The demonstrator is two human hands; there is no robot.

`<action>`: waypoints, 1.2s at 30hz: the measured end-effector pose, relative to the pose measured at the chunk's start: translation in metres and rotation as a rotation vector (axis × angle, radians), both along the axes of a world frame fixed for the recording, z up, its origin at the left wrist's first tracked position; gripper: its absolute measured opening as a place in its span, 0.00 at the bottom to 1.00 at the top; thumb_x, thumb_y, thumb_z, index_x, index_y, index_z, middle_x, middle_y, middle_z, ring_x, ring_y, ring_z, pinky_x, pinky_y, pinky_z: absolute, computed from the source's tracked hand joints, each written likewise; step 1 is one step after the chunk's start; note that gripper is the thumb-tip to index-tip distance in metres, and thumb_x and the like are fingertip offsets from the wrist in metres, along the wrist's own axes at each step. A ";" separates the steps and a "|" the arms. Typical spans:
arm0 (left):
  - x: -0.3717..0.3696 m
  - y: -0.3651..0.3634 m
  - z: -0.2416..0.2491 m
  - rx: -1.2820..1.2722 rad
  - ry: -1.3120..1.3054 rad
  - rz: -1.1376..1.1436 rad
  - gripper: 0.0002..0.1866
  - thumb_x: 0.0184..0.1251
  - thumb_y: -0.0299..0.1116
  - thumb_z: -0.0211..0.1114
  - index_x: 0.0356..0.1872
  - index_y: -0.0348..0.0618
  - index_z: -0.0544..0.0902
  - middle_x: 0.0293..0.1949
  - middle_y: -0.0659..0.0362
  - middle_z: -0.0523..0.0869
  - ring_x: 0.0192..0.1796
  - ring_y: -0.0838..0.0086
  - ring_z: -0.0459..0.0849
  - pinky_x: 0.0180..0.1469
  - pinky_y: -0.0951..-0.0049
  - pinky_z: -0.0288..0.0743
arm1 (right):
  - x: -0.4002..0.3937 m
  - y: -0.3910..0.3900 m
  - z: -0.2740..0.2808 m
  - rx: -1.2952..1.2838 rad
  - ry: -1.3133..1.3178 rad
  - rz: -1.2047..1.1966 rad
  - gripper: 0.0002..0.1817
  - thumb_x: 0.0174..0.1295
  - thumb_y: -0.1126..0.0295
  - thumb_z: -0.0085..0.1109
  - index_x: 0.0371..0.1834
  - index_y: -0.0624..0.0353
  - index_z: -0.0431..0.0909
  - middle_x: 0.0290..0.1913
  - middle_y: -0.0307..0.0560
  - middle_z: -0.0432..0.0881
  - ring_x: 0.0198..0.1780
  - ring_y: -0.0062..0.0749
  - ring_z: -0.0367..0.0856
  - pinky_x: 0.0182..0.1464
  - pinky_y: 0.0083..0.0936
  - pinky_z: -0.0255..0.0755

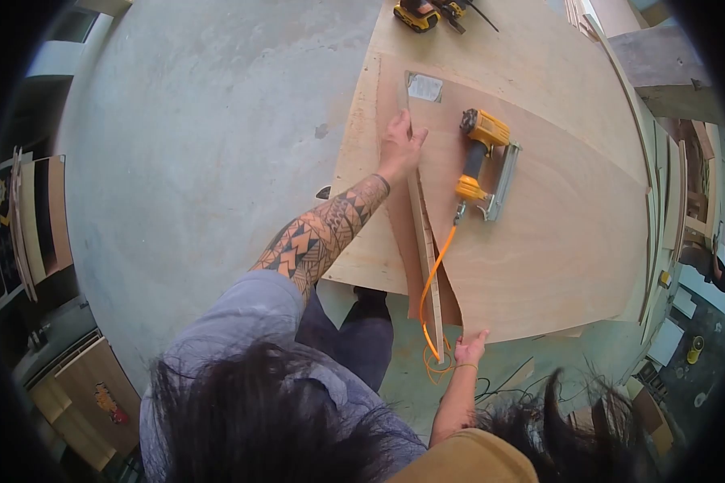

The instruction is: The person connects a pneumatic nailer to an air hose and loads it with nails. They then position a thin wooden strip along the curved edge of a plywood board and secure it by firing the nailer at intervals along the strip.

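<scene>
My left hand [401,145], at the end of a tattooed forearm, is closed around a long narrow wooden strip [420,217] near its far end. The strip lies along the left side of a thin plywood sheet [556,209], and its near end sticks out past the worktable edge. My right hand [469,348] grips the sheet's near left corner, with the thumb on top and the other fingers mostly hidden. A yellow and black nail gun [485,133] rests on the sheet, its orange air hose [437,278] hanging over the near edge. A pale label [424,87] marks the far left corner.
Under the sheet is a larger plywood board [362,249]. Yellow and black power tools [417,14] lie at its far end. Wood panels [56,209] lean at the left, and long boards [656,185] stand along the right. Hose and cables [499,390] lie on the concrete floor [209,137].
</scene>
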State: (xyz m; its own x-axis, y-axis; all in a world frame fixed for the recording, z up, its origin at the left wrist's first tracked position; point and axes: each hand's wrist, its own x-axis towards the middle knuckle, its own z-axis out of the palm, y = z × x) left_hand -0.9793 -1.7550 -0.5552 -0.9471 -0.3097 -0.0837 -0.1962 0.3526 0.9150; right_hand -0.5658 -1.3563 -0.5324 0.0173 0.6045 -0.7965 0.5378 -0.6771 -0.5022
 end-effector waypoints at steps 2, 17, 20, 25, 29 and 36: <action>0.006 0.001 0.008 -0.070 -0.103 0.010 0.38 0.76 0.41 0.71 0.80 0.32 0.70 0.68 0.43 0.77 0.61 0.58 0.86 0.69 0.63 0.79 | -0.001 -0.002 0.005 0.018 -0.011 -0.015 0.37 0.72 0.33 0.64 0.73 0.46 0.73 0.68 0.40 0.80 0.64 0.39 0.75 0.58 0.44 0.71; -0.001 -0.014 0.012 0.179 -0.097 -0.014 0.34 0.73 0.31 0.72 0.77 0.32 0.74 0.65 0.46 0.76 0.53 0.65 0.88 0.59 0.66 0.85 | 0.041 0.034 -0.022 0.057 0.111 0.103 0.33 0.73 0.32 0.63 0.69 0.42 0.76 0.64 0.36 0.83 0.61 0.34 0.78 0.53 0.39 0.72; -0.013 -0.024 0.014 0.191 -0.105 -0.029 0.36 0.71 0.34 0.73 0.77 0.30 0.73 0.66 0.45 0.76 0.55 0.62 0.87 0.61 0.63 0.83 | 0.021 0.026 -0.018 -0.033 0.021 -0.029 0.34 0.72 0.33 0.63 0.70 0.42 0.76 0.65 0.37 0.83 0.61 0.34 0.77 0.54 0.39 0.71; -0.035 -0.037 0.009 0.079 -0.090 0.002 0.40 0.68 0.39 0.77 0.76 0.29 0.74 0.64 0.44 0.76 0.56 0.62 0.87 0.61 0.62 0.83 | 0.013 0.003 -0.004 0.005 0.026 0.006 0.36 0.72 0.32 0.64 0.72 0.44 0.74 0.66 0.37 0.81 0.63 0.35 0.75 0.57 0.40 0.69; -0.044 -0.042 0.004 0.129 -0.132 -0.093 0.43 0.67 0.41 0.78 0.78 0.30 0.73 0.64 0.44 0.75 0.57 0.62 0.86 0.62 0.63 0.83 | 0.015 0.006 -0.003 -0.004 0.003 0.006 0.37 0.72 0.31 0.63 0.72 0.42 0.73 0.66 0.36 0.81 0.64 0.35 0.74 0.58 0.42 0.69; -0.042 -0.043 0.002 0.029 -0.097 -0.154 0.41 0.72 0.39 0.76 0.80 0.29 0.70 0.67 0.47 0.72 0.54 0.68 0.89 0.58 0.70 0.88 | 0.016 0.004 -0.001 0.011 0.002 -0.019 0.35 0.73 0.32 0.62 0.72 0.43 0.73 0.67 0.35 0.80 0.62 0.34 0.74 0.56 0.41 0.69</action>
